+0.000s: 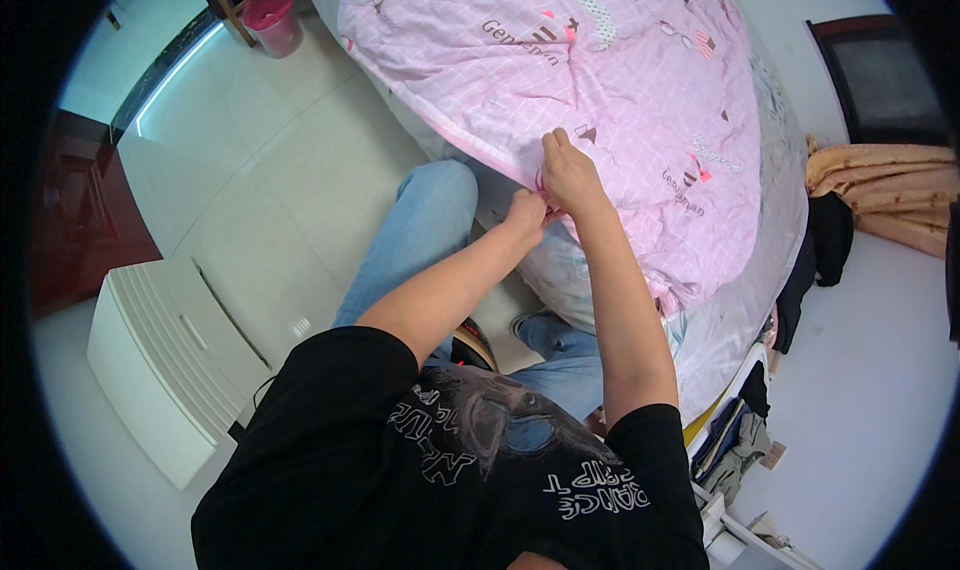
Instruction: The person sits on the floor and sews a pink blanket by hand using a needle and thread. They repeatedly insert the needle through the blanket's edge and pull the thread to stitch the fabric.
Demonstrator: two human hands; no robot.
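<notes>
A pink checked quilt (637,97) printed with bows, glasses and lettering lies rumpled over a bed in front of me. Along its near edge runs a darker pink border. My left hand (529,211) grips this border, fingers curled around the fabric. Right beside it, my right hand (568,176) is closed on the same part of the edge, its knuckles over the quilt. The two hands nearly touch, and the fabric between the fingers is mostly hidden.
A patterned pale sheet (562,274) covers the bed beneath. A pink bin (274,26) stands on the tiled floor at upper left. The white cabinet (180,345) is at left, folded clothes (731,442) at lower right. A tan curtain (885,187) hangs by the right wall.
</notes>
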